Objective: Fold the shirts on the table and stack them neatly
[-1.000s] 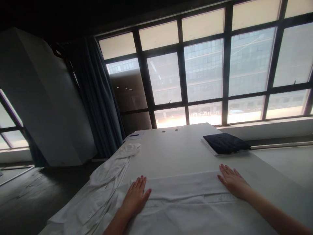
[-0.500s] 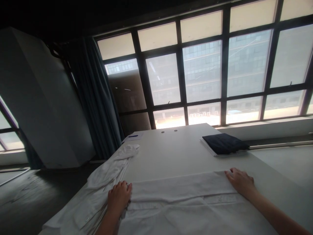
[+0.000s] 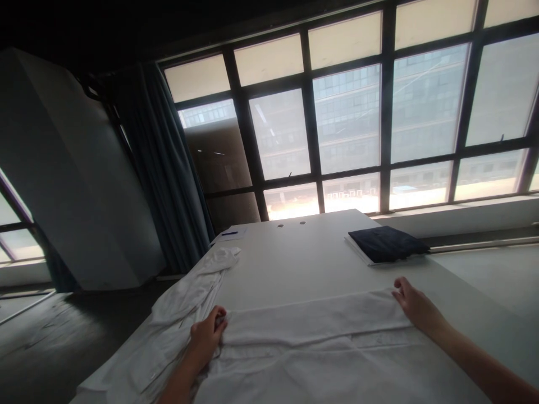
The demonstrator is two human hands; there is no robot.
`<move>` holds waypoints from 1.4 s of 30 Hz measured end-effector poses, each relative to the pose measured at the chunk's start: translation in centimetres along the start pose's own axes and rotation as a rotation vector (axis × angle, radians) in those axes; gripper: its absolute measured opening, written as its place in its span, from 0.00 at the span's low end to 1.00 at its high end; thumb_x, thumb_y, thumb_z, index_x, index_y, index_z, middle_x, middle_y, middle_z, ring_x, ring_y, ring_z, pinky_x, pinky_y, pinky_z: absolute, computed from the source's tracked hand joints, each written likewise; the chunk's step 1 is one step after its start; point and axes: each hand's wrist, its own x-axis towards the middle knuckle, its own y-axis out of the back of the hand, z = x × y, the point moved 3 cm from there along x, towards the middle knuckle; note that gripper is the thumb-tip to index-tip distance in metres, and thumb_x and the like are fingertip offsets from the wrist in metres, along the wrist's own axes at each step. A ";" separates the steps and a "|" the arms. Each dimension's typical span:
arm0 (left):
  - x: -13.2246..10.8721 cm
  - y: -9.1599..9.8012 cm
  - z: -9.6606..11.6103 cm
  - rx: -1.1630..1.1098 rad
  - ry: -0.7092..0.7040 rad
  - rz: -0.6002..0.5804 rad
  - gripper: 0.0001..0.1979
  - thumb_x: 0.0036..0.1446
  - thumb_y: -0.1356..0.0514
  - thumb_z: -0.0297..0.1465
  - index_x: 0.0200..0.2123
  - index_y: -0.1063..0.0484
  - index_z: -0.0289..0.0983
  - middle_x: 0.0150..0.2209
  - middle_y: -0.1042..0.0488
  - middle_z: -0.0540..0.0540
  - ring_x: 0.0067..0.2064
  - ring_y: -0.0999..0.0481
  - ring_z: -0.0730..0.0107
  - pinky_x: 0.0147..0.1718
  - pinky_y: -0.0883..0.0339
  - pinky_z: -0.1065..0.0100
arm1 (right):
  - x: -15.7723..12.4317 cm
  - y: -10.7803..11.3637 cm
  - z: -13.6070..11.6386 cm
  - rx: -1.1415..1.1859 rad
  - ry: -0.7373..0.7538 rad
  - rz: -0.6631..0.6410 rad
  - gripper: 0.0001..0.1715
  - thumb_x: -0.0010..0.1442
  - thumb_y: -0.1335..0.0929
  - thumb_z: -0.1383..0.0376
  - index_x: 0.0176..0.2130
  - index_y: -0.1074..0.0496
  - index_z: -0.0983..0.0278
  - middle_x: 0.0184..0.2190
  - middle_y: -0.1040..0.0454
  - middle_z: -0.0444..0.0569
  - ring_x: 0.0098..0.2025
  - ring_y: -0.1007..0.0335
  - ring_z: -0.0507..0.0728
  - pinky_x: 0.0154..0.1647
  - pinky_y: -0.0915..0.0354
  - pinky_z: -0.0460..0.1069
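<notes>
Folded white cloth (image 3: 311, 326) held at both ends of its far edge by a person's bare hands. The cloth lies spread across the near part of a white table (image 3: 290, 269), its far margin turned into a broad flat band; a long crease runs along the near side of this band, and the body of the cloth continues out of the bottom of the view. The left hand (image 3: 208, 332) is nearly closed, fingers curled and thumb drawn in, pinching the band's left corner. The right hand (image 3: 415, 306), likewise curled, has its thumb and fingertips together on the right corner. Left of the cloth, a rumpled heap of white fabric (image 3: 181, 300) extends along the table's left side, just beside the left hand. Beyond the right hand and apart from it, a dark folded fabric (image 3: 387, 243) rests on a white layer (image 3: 359, 252) that shows along its left side. Near the far left corner, a pen (image 3: 229, 233) lies on paper (image 3: 239, 236). Behind the table stand a blue curtain (image 3: 168, 168) and a dark-framed window (image 3: 346, 120).
</notes>
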 end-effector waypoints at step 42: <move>-9.0 -3.8 21.3 -0.166 -0.722 -0.302 0.18 0.68 0.46 0.41 0.60 0.34 0.56 0.66 0.34 0.50 0.68 0.39 0.52 0.66 0.53 0.37 | -10.9 -1.8 -20.0 0.056 0.638 -0.505 0.27 0.68 0.38 0.56 0.64 0.36 0.54 0.67 0.37 0.51 0.68 0.46 0.65 0.70 0.59 0.66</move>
